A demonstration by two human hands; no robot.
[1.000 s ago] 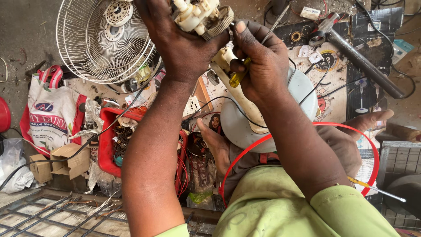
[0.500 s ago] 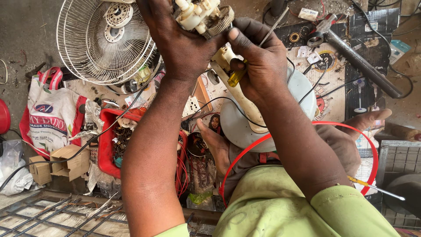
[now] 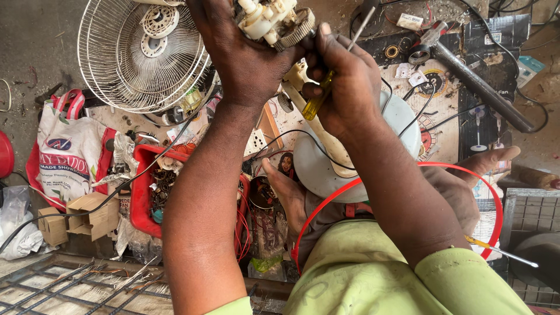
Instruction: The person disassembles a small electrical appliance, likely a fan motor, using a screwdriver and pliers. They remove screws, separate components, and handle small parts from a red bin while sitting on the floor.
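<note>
**Screwdriver slants up beside the gearbox; right hand is the working one**

From the head view I note my left hand [image 3: 245, 52] raised at the top of the frame, its grip clamped around a small fan motor gearbox [image 3: 274, 23]: white plastic housing, a toothed grey gear on the right edge. The part sits above and just left of my right hand [image 3: 344, 87], the two hands touching at the fingertips.

The right hand's grip is wrapped tight on a yellow-handled screwdriver [image 3: 318, 102]. Its long axis slants: handle low and left inside the fist, steel shaft rising up and to the right past the knuckles. I cannot tell whether the tip meets anything; it runs out near the top edge.

The gearbox lies up-left of the right grip, very near, so the right hand is the nearer free tool hand; the left only steadies.

Below both hands: a white fan base [image 3: 326, 169] on the cluttered floor, a wire fan guard [image 3: 140, 58] to the upper left, a red tray [image 3: 146, 192] of small parts, a red ring [image 3: 408, 175] around my knees.
</note>
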